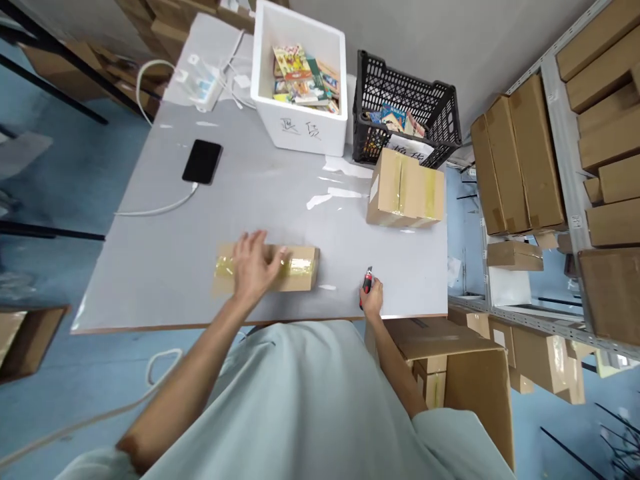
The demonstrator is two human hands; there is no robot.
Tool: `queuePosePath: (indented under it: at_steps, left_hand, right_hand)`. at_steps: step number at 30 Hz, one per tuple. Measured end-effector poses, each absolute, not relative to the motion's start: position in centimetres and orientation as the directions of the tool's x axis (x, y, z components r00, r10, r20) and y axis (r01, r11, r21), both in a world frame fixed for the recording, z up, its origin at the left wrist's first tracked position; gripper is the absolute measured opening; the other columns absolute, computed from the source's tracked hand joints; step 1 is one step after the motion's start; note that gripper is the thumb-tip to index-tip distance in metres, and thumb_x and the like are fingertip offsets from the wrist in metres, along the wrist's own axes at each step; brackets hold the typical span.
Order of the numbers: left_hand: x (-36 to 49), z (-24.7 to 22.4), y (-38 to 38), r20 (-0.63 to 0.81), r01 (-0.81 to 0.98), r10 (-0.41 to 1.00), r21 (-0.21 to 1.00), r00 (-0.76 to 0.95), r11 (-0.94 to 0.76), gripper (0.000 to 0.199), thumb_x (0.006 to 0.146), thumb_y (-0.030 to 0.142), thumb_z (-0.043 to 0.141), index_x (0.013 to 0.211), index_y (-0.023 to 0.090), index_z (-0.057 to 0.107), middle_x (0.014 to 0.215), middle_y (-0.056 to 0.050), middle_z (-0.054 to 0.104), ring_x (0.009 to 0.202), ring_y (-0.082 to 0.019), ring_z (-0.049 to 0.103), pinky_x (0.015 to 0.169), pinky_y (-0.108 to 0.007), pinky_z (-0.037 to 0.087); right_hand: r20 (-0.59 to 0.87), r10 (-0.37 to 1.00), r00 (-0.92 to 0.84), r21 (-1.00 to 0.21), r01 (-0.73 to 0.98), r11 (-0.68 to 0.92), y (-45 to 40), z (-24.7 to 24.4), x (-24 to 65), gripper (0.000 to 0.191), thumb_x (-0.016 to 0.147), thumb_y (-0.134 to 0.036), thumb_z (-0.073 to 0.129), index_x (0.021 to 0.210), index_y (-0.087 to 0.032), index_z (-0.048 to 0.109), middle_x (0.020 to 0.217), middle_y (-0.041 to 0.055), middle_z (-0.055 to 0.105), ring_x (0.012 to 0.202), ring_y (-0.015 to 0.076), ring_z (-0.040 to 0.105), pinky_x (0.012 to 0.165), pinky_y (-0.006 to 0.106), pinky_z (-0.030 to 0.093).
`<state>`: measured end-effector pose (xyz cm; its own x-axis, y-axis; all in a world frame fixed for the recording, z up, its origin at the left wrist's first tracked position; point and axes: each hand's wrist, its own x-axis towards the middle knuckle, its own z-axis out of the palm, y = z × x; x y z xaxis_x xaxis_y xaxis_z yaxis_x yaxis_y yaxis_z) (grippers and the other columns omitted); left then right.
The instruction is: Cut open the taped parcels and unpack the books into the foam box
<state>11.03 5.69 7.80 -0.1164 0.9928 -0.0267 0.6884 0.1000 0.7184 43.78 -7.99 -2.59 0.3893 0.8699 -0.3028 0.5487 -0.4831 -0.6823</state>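
Note:
A long brown cardboard box (300,269) with shiny yellowish tape along its top lies near the front edge of the grey table (165,280). My left hand (254,265) rests over the box, its fingers spread across the top. To the right, my right hand (372,298) is closed around a red and black utility knife (368,281) at the table's front edge. The knife's tip points away from me, and its blade end shows above the fingers.
Two taped cartons (395,190) stand at the right. Behind are a white foam box (303,123) and a black crate (440,113), both holding books. A phone (202,162) with a cable lies left. An open carton (480,393) sits below the front edge.

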Motion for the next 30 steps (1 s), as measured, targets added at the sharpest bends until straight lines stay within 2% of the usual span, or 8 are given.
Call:
queuePosePath:
  at_steps: [4,6,8,12,17,22,26,30]
  left_hand:
    - [5.0,7.3,3.8,-0.066,0.671,0.981,0.721,-0.183,0.174,0.083,0.093,0.056,0.074,0.165,0.019,0.057,0.18,-0.021,0.051,0.179,-0.046,0.027,0.149,-0.064,0.019]
    - [2.7,7.2,3.4,-0.096,0.67,0.984,0.722,-0.147,0.171,0.089,0.094,0.064,0.071,0.169,0.019,0.055,0.182,-0.022,0.048,0.179,-0.048,0.026,0.147,-0.068,0.021]
    - [0.9,7.0,3.1,-0.121,0.665,0.989,0.733,-0.083,0.145,0.092,0.095,0.072,0.067,0.171,0.019,0.054,0.183,-0.023,0.045,0.178,-0.049,0.027,0.145,-0.069,0.025]
    - [-1.5,6.5,2.8,-0.095,0.627,0.993,0.778,0.066,0.033,0.095,0.099,0.082,0.058,0.17,0.02,0.056,0.185,-0.023,0.042,0.176,-0.046,0.034,0.145,-0.064,0.03]
    - [-2.4,5.1,3.4,-0.095,0.548,0.968,0.835,0.234,-0.05,0.086,0.1,0.079,0.058,0.167,0.024,0.059,0.186,-0.019,0.043,0.174,-0.042,0.041,0.141,-0.062,0.038]
    - [-3.4,3.9,4.5,-0.114,0.501,0.947,0.864,0.301,-0.055,0.085,0.098,0.07,0.061,0.168,0.022,0.059,0.186,-0.021,0.042,0.172,-0.041,0.046,0.141,-0.058,0.04]
    - [-4.5,3.3,4.6,-0.143,0.485,0.942,0.874,0.303,-0.023,0.086,0.096,0.068,0.065,0.17,0.025,0.059,0.187,-0.019,0.042,0.17,-0.042,0.048,0.14,-0.058,0.041]
    - [-5.1,2.9,4.2,-0.135,0.442,0.939,0.897,0.317,-0.02,0.084,0.096,0.065,0.067,0.17,0.027,0.058,0.186,-0.018,0.044,0.171,-0.04,0.049,0.139,-0.056,0.042]
  right_hand:
    - [-0.343,0.777,0.528,-0.578,0.533,-0.618,-7.2,-1.6,42.3,0.038,0.083,-0.023,0.071,0.121,-0.019,0.067,0.113,0.0099,0.078,0.11,0.0301,0.073,0.102,0.039,0.06]
    - [-0.341,0.778,0.528,-0.579,0.534,-0.616,-5.7,-0.5,41.5,0.038,0.082,-0.026,0.07,0.119,-0.019,0.069,0.112,0.0088,0.08,0.104,0.0272,0.074,0.103,0.038,0.061]
    - [-0.31,0.802,0.511,-0.656,0.496,-0.569,-3.9,1.0,40.5,0.039,0.081,-0.029,0.068,0.119,-0.018,0.07,0.11,0.0076,0.081,0.1,0.0247,0.074,0.1,0.037,0.062]
    - [-0.261,0.886,0.383,-0.805,0.42,-0.418,-1.1,4.8,38.0,0.028,0.089,-0.039,0.066,0.11,-0.022,0.071,0.094,0.0013,0.074,0.084,0.0204,0.069,0.084,0.032,0.061]
    - [-0.273,0.952,0.136,-0.843,0.443,-0.305,0.0,9.1,34.0,0.033,0.103,-0.053,0.061,0.119,-0.025,0.067,0.096,-0.0015,0.072,0.074,0.0158,0.069,0.076,0.028,0.057]
    - [-0.355,0.934,-0.048,-0.705,0.669,-0.233,0.4,13.2,29.4,0.033,0.114,-0.048,0.052,0.138,-0.028,0.064,0.086,-0.005,0.069,0.074,0.0195,0.071,0.082,0.03,0.057]
    - [-0.451,0.875,-0.175,-0.542,0.833,-0.113,1.4,14.9,26.0,0.037,0.121,-0.055,0.049,0.135,-0.028,0.068,0.086,-0.0033,0.069,0.077,0.022,0.071,0.081,0.029,0.052]
    - [-0.494,0.82,-0.289,-0.442,0.896,0.05,2.5,15.0,23.1,0.041,0.124,-0.059,0.047,0.135,-0.027,0.071,0.097,0.0014,0.076,0.089,0.0238,0.075,0.085,0.029,0.049]
